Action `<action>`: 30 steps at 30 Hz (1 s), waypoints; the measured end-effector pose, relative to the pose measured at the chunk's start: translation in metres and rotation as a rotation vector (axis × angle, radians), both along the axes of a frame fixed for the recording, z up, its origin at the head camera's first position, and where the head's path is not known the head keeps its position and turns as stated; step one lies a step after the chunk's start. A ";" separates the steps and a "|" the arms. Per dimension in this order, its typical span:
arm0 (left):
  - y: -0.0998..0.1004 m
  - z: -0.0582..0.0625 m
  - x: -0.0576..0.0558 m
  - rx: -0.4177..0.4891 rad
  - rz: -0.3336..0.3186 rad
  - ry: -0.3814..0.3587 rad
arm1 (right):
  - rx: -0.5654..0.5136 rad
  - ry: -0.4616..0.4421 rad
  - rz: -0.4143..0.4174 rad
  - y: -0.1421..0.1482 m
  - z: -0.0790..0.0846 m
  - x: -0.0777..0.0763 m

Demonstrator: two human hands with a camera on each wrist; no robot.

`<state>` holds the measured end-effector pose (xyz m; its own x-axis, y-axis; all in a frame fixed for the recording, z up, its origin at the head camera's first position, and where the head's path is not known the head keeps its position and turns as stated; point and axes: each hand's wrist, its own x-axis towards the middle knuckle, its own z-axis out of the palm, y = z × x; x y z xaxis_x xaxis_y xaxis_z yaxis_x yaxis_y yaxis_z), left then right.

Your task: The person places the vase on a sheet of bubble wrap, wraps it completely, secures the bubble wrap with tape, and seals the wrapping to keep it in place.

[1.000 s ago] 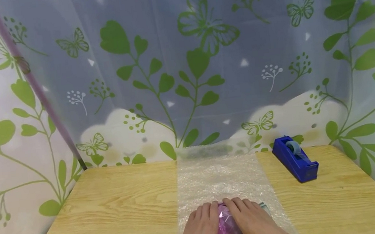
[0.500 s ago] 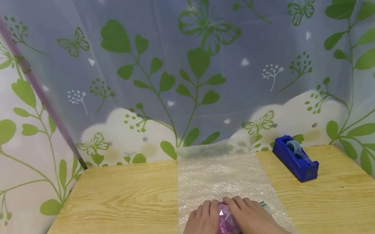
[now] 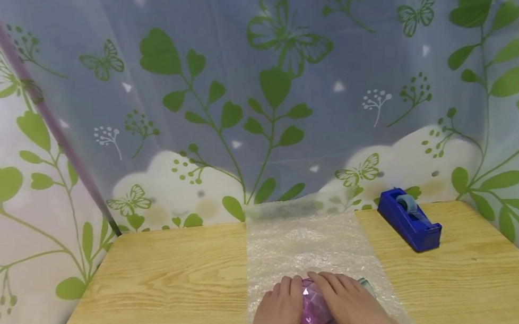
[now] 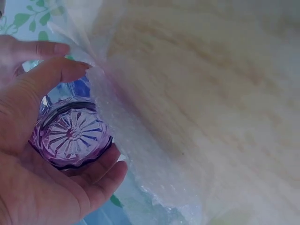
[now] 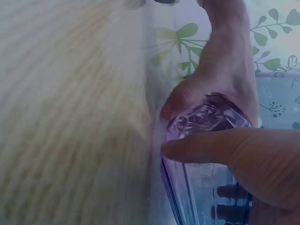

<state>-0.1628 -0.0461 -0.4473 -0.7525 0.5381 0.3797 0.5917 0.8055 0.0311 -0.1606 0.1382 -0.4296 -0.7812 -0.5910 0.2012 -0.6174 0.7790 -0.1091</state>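
Observation:
A faceted glass cup (image 3: 315, 308), purple at its base and bluish toward the rim, lies on its side on a sheet of bubble wrap (image 3: 305, 245). Around the base end curls my left hand (image 3: 278, 315); the left wrist view shows the cup's round, ribbed base (image 4: 74, 133) between thumb and fingers. My right hand (image 3: 352, 303) grips the cup's body, its thumb across the facets (image 5: 194, 176) in the right wrist view. A bluish-green bit of the rim (image 3: 366, 284) shows past the right hand. The hands cover much of the cup.
On the right of the wooden table (image 3: 167, 279) stands a blue tape dispenser (image 3: 410, 222) with a roll of clear tape. The bubble wrap reaches the table's far edge. Behind the table hangs a leaf-patterned curtain (image 3: 241, 89).
Both hands keep their hold on the cup in nearly the same place. The cup seems turned very slightly between them; the bubble wrap and tape dispenser have not moved.

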 end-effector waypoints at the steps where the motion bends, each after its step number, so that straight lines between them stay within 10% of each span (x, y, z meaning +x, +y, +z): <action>1: 0.000 0.001 0.000 -0.002 -0.005 -0.018 | 0.003 0.006 -0.003 0.000 -0.001 0.001; 24: -0.005 0.010 -0.004 0.050 -0.019 -0.191 | 0.014 0.170 -0.061 -0.009 -0.013 0.004; 30: -0.005 0.005 -0.004 0.036 -0.015 -0.080 | 0.090 0.133 -0.055 -0.009 -0.009 0.002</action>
<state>-0.1667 -0.0513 -0.4422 -0.7731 0.5369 0.3378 0.5983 0.7941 0.1073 -0.1591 0.1289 -0.4381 -0.7828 -0.5686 0.2527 -0.5781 0.8148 0.0424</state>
